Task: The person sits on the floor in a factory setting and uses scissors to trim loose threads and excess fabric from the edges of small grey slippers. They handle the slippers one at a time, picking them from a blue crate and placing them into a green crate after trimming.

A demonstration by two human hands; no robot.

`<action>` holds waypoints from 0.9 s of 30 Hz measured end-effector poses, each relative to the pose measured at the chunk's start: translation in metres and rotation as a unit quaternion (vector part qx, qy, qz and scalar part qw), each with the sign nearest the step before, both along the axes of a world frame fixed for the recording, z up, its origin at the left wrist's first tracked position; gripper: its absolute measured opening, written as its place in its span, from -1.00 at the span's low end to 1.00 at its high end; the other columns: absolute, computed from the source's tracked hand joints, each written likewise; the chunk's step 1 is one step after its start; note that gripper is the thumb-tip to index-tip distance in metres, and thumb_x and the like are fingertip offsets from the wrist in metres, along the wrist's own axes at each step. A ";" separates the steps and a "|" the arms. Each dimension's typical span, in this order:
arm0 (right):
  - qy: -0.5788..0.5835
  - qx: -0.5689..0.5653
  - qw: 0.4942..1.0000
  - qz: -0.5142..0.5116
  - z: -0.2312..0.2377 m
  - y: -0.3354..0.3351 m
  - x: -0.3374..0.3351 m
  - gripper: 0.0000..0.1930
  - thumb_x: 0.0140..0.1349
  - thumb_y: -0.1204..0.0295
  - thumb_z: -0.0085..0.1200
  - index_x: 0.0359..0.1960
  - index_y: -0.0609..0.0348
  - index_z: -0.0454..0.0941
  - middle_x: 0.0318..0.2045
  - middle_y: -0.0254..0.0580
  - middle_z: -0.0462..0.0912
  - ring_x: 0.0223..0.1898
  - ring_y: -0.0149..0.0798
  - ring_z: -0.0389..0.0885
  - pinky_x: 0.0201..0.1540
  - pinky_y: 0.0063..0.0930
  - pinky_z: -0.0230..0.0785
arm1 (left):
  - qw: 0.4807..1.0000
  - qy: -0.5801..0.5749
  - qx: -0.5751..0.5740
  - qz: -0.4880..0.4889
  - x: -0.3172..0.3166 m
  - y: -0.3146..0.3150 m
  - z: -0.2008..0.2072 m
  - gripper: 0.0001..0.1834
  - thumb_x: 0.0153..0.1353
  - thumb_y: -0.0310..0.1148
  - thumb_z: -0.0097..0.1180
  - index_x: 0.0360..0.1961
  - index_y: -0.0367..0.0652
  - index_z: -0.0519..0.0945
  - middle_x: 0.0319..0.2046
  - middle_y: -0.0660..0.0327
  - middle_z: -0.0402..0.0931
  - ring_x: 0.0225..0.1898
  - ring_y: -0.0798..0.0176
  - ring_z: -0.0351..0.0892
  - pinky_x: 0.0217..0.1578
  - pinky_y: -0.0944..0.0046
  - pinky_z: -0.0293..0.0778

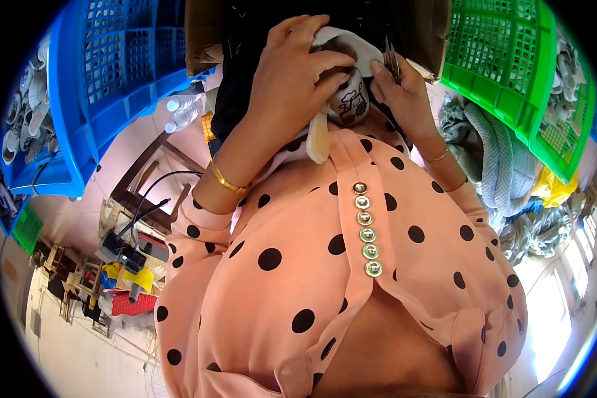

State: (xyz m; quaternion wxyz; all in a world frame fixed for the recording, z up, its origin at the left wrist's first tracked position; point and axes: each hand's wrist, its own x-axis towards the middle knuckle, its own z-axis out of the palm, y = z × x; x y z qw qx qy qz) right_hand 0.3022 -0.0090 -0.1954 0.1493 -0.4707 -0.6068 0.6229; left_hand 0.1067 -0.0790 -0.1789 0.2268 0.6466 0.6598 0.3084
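A small white and grey fabric piece [351, 93], bearing a dark printed cartoon patch on a grey oval, is held close against the chest at the top middle of the view, between both hands. The left hand [292, 79] is laid over the piece from the left, its fingers [325, 63] curled across the white upper edge and clenched on it. A cream fabric strip [317, 139] is seen hanging down from under this hand. The right hand [404, 89] is pressed to the right edge of the piece, and thin metal scissors or tweezers [391, 61] are gripped in its fingers, blades pointing up; which of the two it is cannot be told. A gold bangle [227, 180] is worn on the left wrist and a thin bracelet [438, 156] on the right.

Most of the lower view is filled by a peach garment with black dots [298, 265], closed by a row of round metal buttons [366, 225].

A blue plastic crate [113, 73] with latticed walls is seen at the upper left, and a green plastic crate [511, 60] of the same kind at the upper right. Grey and light blue knitted cloths [491, 152] are heaped beside the green crate, with a yellow bag [554, 186] just beyond them. Clear plastic bottles [182, 109] lie beneath the blue crate.
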 end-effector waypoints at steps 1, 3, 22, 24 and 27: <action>-0.012 -0.001 1.000 0.010 0.002 0.001 0.001 -0.73 0.38 0.26 0.01 -0.33 0.25 0.40 -0.69 -0.41 0.40 -0.61 -0.60 0.31 -0.52 -0.68 0.22 | 1.000 0.011 -0.002 0.002 0.002 0.002 -0.003 -0.76 0.00 -0.32 0.30 -0.24 0.08 0.74 0.19 0.17 0.40 0.24 -0.02 0.24 0.19 0.10 0.28; -0.036 -0.002 0.999 0.031 0.009 0.005 0.001 -0.73 0.38 0.26 0.02 -0.31 0.26 0.43 -0.67 -0.36 0.45 -0.60 -0.56 0.35 -0.50 -0.64 0.25 | 0.999 0.032 -0.006 0.007 0.005 0.006 -0.010 -0.77 -0.01 -0.31 0.29 -0.25 0.08 0.75 0.17 0.16 0.42 0.23 -0.02 0.25 0.19 0.10 0.28; -0.311 0.508 0.684 0.422 0.079 0.050 -0.013 -0.58 0.15 0.05 0.12 -0.62 0.16 0.50 -0.80 -0.14 0.45 -0.68 -0.11 0.54 -0.67 -0.39 0.32 | 1.000 0.000 -0.003 -0.011 0.007 0.011 -0.013 -0.78 -0.08 -0.37 0.34 -0.32 -0.03 0.75 0.18 0.11 0.42 0.22 0.00 0.31 0.18 0.10 0.28; -0.326 0.489 0.679 0.440 0.083 0.052 -0.019 -0.60 0.16 0.08 0.12 -0.62 0.17 0.54 -0.78 -0.14 0.47 -0.65 -0.11 0.56 -0.64 -0.38 0.35 | 1.000 -0.005 0.000 -0.005 0.009 0.010 -0.016 -0.80 -0.08 -0.36 0.34 -0.34 -0.02 0.76 0.17 0.12 0.43 0.22 0.01 0.32 0.18 0.11 0.28; -0.337 0.466 0.673 0.465 0.085 0.053 -0.025 -0.62 0.17 0.11 0.11 -0.62 0.16 0.60 -0.74 -0.15 0.49 -0.60 -0.12 0.58 -0.58 -0.37 0.38 | 1.000 -0.002 0.005 -0.002 0.009 0.011 -0.017 -0.82 -0.08 -0.34 0.33 -0.37 -0.01 0.76 0.15 0.14 0.45 0.20 0.02 0.33 0.16 0.12 0.29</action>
